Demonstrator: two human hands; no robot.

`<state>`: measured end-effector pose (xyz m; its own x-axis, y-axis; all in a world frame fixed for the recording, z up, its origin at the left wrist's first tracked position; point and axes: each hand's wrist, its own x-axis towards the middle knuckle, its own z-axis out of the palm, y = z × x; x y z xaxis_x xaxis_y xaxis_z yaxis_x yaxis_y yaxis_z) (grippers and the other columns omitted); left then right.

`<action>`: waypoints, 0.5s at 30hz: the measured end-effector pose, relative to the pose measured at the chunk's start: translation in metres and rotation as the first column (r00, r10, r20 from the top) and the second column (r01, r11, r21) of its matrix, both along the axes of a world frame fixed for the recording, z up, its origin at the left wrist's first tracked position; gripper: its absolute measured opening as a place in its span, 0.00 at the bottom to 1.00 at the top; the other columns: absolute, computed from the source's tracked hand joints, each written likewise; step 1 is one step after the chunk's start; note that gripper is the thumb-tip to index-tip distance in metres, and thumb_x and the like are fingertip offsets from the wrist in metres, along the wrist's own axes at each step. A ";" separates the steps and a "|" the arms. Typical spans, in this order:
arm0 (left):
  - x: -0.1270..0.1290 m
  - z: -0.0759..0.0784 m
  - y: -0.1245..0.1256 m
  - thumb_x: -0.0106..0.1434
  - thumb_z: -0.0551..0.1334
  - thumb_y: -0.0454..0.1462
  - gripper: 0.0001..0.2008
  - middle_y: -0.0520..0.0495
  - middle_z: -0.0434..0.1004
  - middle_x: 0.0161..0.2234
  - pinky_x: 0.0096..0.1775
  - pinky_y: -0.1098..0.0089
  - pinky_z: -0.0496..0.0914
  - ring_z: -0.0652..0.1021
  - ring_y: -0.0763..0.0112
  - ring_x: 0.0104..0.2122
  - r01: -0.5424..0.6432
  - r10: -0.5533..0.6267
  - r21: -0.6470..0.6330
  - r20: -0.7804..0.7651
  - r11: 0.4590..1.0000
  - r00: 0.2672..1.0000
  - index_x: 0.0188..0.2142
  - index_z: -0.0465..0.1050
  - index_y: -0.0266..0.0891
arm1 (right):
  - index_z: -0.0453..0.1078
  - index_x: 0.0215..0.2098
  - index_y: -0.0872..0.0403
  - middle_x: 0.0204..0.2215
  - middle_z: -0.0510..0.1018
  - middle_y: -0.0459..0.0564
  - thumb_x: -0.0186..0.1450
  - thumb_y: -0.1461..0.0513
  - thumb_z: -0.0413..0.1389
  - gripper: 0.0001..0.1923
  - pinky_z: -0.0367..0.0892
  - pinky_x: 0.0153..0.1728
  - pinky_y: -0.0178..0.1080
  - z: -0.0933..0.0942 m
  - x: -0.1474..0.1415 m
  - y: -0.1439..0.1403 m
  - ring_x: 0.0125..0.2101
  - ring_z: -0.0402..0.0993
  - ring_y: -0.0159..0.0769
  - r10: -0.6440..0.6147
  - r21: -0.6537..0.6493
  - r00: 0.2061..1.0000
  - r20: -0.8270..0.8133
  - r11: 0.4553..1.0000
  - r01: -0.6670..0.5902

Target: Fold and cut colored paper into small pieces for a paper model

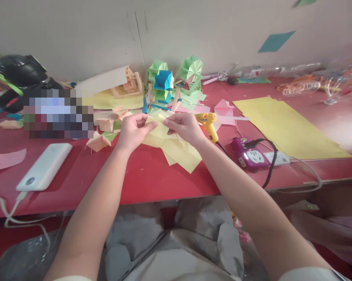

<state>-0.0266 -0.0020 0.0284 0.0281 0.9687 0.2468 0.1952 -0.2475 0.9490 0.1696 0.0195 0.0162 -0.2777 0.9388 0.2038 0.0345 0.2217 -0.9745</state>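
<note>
**Two hands pinching one yellow sheet over the red table**

We see both bare hands raised just above the red table top (pixel 146 175), meeting at one pale yellow folded paper sheet (pixel 159 127). The left hand (pixel 132 132) pinches the sheet's near-left edge, thumb on top and fingers curled under; the right hand (pixel 184 125) pinches its upper right edge the same way, fingertips almost touching the left thumb. Both hands are closed on that one sheet, not hanging loose.

The sheet lies between the two grips, its crease running roughly left to right from one thumb to the other. Neither hand is nearer; they share it about evenly. Directly below and toward the right forearm, we count about three more pale yellow sheets in a loose fanned stack (pixel 181 154), resting flat on the table and pointing away to the lower right.

Counting the rest: one yellow hot glue gun (pixel 208 124) just beside the right wrist, one purple power strip (pixel 249 154) to its right with a black plug in it, one large yellow paper sheet (pixel 287 128) well apart on the right, one white power bank (pixel 45 166) on the left, and one cluster of green and blue folded paper models (pixel 171 80) behind the hands. Peach folded pieces (pixel 105 125) lie left of the left hand; we cannot count them surely.
</note>
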 end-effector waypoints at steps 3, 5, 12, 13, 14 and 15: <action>-0.001 -0.003 0.003 0.50 0.76 0.48 0.18 0.44 0.84 0.34 0.39 0.65 0.77 0.82 0.61 0.36 -0.040 0.040 0.053 0.009 0.998 0.999 0.34 0.79 0.38 | 0.75 0.31 0.56 0.22 0.78 0.48 0.55 0.40 0.66 0.27 0.76 0.30 0.35 0.001 -0.001 -0.001 0.25 0.77 0.32 0.020 -0.008 1.000 -0.008 1.000 -0.020; -0.001 -0.004 0.004 0.50 0.76 0.46 0.17 0.46 0.83 0.33 0.37 0.67 0.76 0.81 0.64 0.34 -0.039 0.038 0.057 0.008 0.998 0.999 0.35 0.79 0.39 | 0.74 0.30 0.56 0.22 0.77 0.48 0.56 0.40 0.65 0.26 0.75 0.29 0.35 0.000 -0.001 0.000 0.24 0.76 0.31 0.030 0.030 1.000 0.003 0.999 -0.030; 0.000 -0.002 0.002 0.56 0.72 0.44 0.10 0.56 0.64 0.17 0.25 0.71 0.63 0.68 0.74 0.21 -0.071 0.089 0.120 -0.150 0.990 0.985 0.33 0.80 0.43 | 0.70 0.25 0.55 0.20 0.76 0.47 0.61 0.42 0.63 0.25 0.70 0.27 0.35 0.000 -0.001 -0.001 0.22 0.73 0.30 0.060 0.138 0.989 0.134 0.987 -0.079; 0.000 -0.002 0.003 0.56 0.72 0.45 0.09 0.57 0.59 0.16 0.24 0.70 0.61 0.66 0.74 0.19 -0.090 0.113 0.141 -0.161 0.986 0.981 0.31 0.80 0.43 | 0.71 0.25 0.55 0.20 0.76 0.47 0.61 0.42 0.62 0.25 0.70 0.27 0.35 0.001 -0.001 -0.002 0.22 0.74 0.31 0.077 0.136 0.987 0.139 0.986 -0.096; -0.001 -0.002 0.003 0.56 0.72 0.44 0.09 0.57 0.57 0.15 0.24 0.70 0.60 0.64 0.75 0.19 -0.105 0.131 0.158 -0.165 0.982 0.978 0.30 0.79 0.43 | 0.71 0.26 0.55 0.21 0.76 0.47 0.61 0.42 0.62 0.25 0.70 0.27 0.35 0.002 -0.002 -0.002 0.23 0.74 0.31 0.092 0.134 0.986 0.136 0.985 -0.110; -0.001 -0.002 0.004 0.56 0.72 0.44 0.09 0.57 0.57 0.15 0.24 0.70 0.60 0.64 0.75 0.19 -0.114 0.142 0.166 -0.164 0.979 0.976 0.29 0.79 0.43 | 0.72 0.27 0.55 0.21 0.76 0.47 0.61 0.42 0.63 0.25 0.70 0.28 0.35 0.002 -0.003 -0.003 0.24 0.74 0.31 0.105 0.132 0.986 0.128 0.984 -0.122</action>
